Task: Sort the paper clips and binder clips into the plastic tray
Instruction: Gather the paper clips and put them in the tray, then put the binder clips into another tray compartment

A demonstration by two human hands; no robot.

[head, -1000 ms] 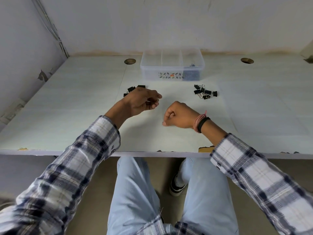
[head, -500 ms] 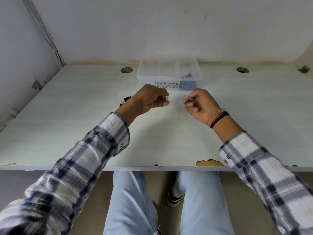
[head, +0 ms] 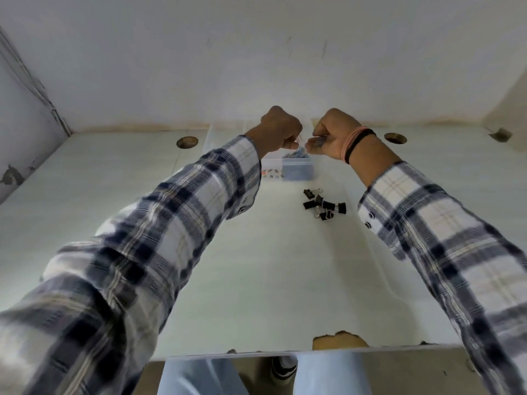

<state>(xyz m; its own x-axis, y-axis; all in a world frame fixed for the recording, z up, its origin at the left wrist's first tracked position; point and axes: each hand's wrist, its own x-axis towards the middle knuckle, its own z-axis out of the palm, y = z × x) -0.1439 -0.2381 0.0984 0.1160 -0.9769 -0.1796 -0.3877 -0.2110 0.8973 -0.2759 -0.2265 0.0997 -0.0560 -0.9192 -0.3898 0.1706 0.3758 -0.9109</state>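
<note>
Both hands hover over the clear plastic tray [head: 298, 173] at the back of the table. My left hand [head: 281, 132] pinches thin paper clips between its fingertips above the tray's middle. My right hand [head: 330, 135] is closed around small bluish paper clips over the right compartment, where a pile of blue paper clips [head: 296, 153] lies. A loose heap of black binder clips [head: 323, 205] rests on the table in front of the tray. My left sleeve hides the tray's left part and the other clips on the left.
The white table [head: 271, 280] has two round cable holes, one at the back left [head: 186, 142] and one at the back right [head: 395, 137]. Its front edge is chipped [head: 339, 342]. Walls close in behind and on the left.
Both hands lifted off the table and travelled forward to the tray, each carrying clips. The camera tilted up and closer.
</note>
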